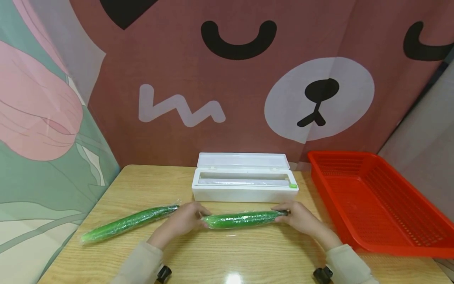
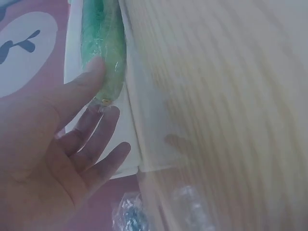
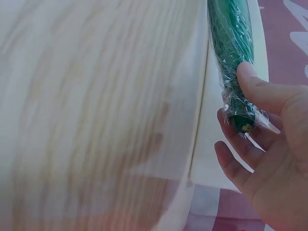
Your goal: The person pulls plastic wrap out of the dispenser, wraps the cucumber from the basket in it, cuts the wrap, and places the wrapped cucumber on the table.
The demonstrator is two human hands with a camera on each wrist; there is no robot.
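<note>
A green cucumber [image 1: 244,219] wrapped in clear film is held level above the front of the table. Its paler end lies between the thumb and fingers of my left hand [image 1: 187,217]. At the darker end, my right hand [image 1: 299,217] pinches the film-covered tip between thumb and fingers. The left wrist view shows the left thumb on top of the cucumber [image 2: 103,43], with the fingers around its end. In the right wrist view, gathered film wrinkles around the tip. A second wrapped cucumber [image 1: 129,224] lies slanted on the table, left of my left hand.
Behind the held cucumber stands a white cling film box [image 1: 244,194], its lid [image 1: 242,161] raised and a film roll inside. A red plastic basket [image 1: 342,215] takes up the right side. The wooden table [image 1: 198,262] meets a printed curtain [image 1: 159,146] at the back.
</note>
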